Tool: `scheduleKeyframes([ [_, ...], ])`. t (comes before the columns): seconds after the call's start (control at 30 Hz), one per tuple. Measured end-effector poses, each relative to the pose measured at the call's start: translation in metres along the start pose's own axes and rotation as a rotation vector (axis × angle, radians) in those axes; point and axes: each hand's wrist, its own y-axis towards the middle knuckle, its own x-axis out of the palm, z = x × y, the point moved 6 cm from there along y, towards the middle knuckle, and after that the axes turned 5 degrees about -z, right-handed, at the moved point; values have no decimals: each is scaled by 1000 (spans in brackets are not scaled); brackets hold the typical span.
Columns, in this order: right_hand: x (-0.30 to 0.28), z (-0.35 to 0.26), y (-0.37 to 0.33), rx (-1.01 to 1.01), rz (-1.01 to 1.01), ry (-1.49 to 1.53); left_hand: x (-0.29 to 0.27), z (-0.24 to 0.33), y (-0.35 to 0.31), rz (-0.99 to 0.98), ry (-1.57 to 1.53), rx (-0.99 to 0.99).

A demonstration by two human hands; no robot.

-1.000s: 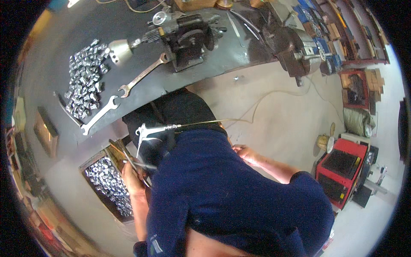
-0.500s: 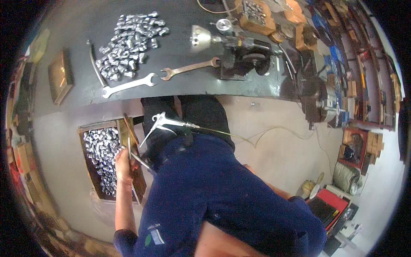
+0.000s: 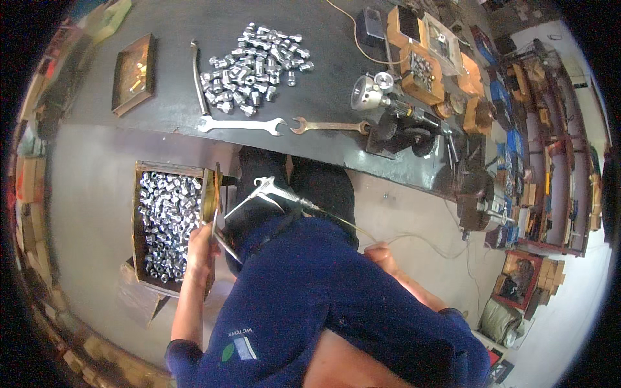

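Observation:
On the left, my left hand (image 3: 201,249) is closed around a slim metal tool (image 3: 226,244) with two bent arms, whose kind I cannot make out. The hand is at the right side of a wooden box (image 3: 138,226) full of shiny metal fittings (image 3: 169,220). My right hand (image 3: 383,257) is curled beside my right hip; whatever its fingers hold, if anything, is hidden. Across my lap rests a silver air blow gun (image 3: 272,191), with a thin yellowish hose (image 3: 349,225) running from it to the right. Neither hand touches the blow gun.
On the dark workbench (image 3: 310,139) ahead lie a heap of metal fittings (image 3: 255,68), two open-end wrenches (image 3: 242,125) (image 3: 330,126), a bent rod (image 3: 197,77) and a small tray (image 3: 134,77). A motor-driven machine (image 3: 404,123) and a vise (image 3: 479,200) stand right. Shelves (image 3: 550,142) line the far right.
The view has turned, so the bench and box appear shifted right. My right hand has come out from beside my body into view. My left hand stays by the box with the metal tool.

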Motion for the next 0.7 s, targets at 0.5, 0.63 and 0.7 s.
scheduleKeyframes([
  [0.5,20,-9,137,-57,-375,-172,-26,-42,-59,219,-169,-16],
  [0.63,55,-21,174,71,-392,-255,-26,-38,-53,222,-150,55],
  [0.7,72,-5,178,220,-540,-329,-23,-27,-51,236,-164,55],
])
